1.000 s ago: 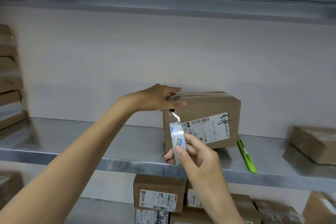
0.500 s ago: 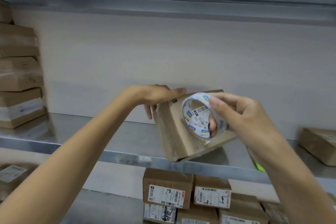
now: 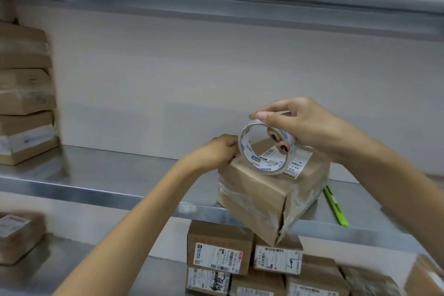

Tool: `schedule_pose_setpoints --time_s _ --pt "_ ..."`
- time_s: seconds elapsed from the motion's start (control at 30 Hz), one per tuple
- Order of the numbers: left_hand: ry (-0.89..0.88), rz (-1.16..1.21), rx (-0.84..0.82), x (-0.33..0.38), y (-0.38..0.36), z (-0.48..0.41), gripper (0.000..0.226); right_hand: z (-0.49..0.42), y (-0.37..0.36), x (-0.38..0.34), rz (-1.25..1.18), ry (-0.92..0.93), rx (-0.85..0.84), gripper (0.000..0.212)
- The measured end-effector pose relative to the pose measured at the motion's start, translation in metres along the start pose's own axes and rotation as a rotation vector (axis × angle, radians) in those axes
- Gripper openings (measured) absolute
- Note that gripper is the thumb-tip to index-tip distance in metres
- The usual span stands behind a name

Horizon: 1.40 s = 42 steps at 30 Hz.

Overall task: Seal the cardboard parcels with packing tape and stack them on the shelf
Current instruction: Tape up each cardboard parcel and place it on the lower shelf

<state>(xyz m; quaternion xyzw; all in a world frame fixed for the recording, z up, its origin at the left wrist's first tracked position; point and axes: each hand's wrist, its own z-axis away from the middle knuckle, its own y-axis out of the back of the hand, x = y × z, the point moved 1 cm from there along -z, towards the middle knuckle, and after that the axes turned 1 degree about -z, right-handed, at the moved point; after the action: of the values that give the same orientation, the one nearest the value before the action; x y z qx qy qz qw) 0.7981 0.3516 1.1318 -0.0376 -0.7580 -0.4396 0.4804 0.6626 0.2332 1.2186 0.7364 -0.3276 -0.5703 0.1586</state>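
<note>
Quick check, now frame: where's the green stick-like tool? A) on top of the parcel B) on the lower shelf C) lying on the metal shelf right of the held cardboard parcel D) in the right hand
C: the green stick-like tool lies flat on the metal shelf, right of the brown cardboard parcel; the right hand holds the clear tape roll instead.

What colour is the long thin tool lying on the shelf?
Bright green tool, seen in the head view, right of the parcel.

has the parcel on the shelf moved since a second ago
Yes. The parcel stood square on the steel shelf with its label facing forward; now it is turned label-up, one corner jutting out over the shelf's front edge.
</note>
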Motion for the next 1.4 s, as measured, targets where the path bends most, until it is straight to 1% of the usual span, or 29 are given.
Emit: schedule_pose_setpoints --time_s 0.07,0.2,0.33,0.47,0.6,0.8,1.0,1.1,1.17,1.23,1.3,1.33,1.37,1.4 --pt "0.037 -0.135 0.030 0.004 -0.001 -0.003 0.028 0.002 0.001 -0.006 0.055 0.018 -0.015 0.023" --pt "0.055 -0.277 0.060 0.009 -0.003 -0.006 0.026 0.013 0.009 -0.013 0.109 0.057 -0.051 0.021" --pt "0.098 -0.374 0.060 0.009 -0.005 -0.007 0.027 0.032 0.020 -0.008 0.019 0.024 -0.100 0.020" --pt "0.132 -0.508 0.090 0.020 -0.008 -0.001 0.021 0.039 0.028 -0.012 -0.068 -0.039 -0.179 0.021" --pt "0.154 -0.575 0.103 0.028 -0.009 0.003 0.023 0.044 0.046 -0.012 -0.043 -0.130 -0.209 0.023" --pt "0.166 -0.607 0.109 0.030 -0.009 0.004 0.024 0.063 0.047 0.022 -0.106 -0.227 -0.220 0.032" --pt "0.156 -0.637 0.110 0.033 -0.011 0.004 0.026 0.073 0.043 0.038 -0.159 -0.283 -0.227 0.020" --pt "0.160 -0.642 0.099 0.033 -0.011 0.004 0.020 0.076 0.038 0.046 -0.151 -0.320 -0.245 0.018" --pt "0.156 -0.665 0.091 0.033 -0.011 0.004 0.018 0.078 0.034 0.052 -0.191 -0.367 -0.264 0.016" --pt "0.138 -0.690 0.091 0.031 -0.012 0.003 0.019 0.077 0.032 0.056 -0.234 -0.404 -0.261 0.014" --pt "0.083 -0.708 0.097 0.032 -0.013 0.002 0.033 0.075 0.032 0.059 -0.240 -0.420 -0.271 0.014" --pt "0.030 -0.720 0.114 0.033 -0.014 0.003 0.043 0.074 0.032 0.058 -0.239 -0.426 -0.279 0.014" --pt "-0.062 -0.757 0.153 0.035 -0.015 0.005 0.054 0.073 0.031 0.059 -0.241 -0.432 -0.287 0.013" --pt "-0.195 -0.830 0.187 0.038 -0.016 0.005 0.062 0.073 0.030 0.058 -0.251 -0.438 -0.295 0.012"
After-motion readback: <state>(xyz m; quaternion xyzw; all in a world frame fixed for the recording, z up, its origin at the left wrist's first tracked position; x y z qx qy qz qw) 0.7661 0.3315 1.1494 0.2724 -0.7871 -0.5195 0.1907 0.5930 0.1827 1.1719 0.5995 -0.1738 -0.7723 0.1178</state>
